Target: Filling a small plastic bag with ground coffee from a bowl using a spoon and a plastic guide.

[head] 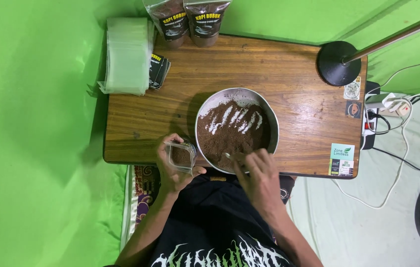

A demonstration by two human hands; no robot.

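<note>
A round metal bowl (pixel 273 129) of brown ground powder sits on a small wooden table (pixel 294 84). My left hand (pixel 170 170) holds a small clear plastic pouch (pixel 181 156) at the bowl's left rim, with some brown powder inside it. My right hand (pixel 258 178) grips a metal spoon (pixel 229 156) whose tip rests in the powder at the near edge of the bowl.
A stack of empty clear pouches (pixel 127 54) and dark labels (pixel 159 69) lie at the table's far left. Two filled pouches (pixel 188 21) stand at the far edge. A black lamp base (pixel 337 63) stands at the far right. Cables and a power strip (pixel 374 118) lie right of the table.
</note>
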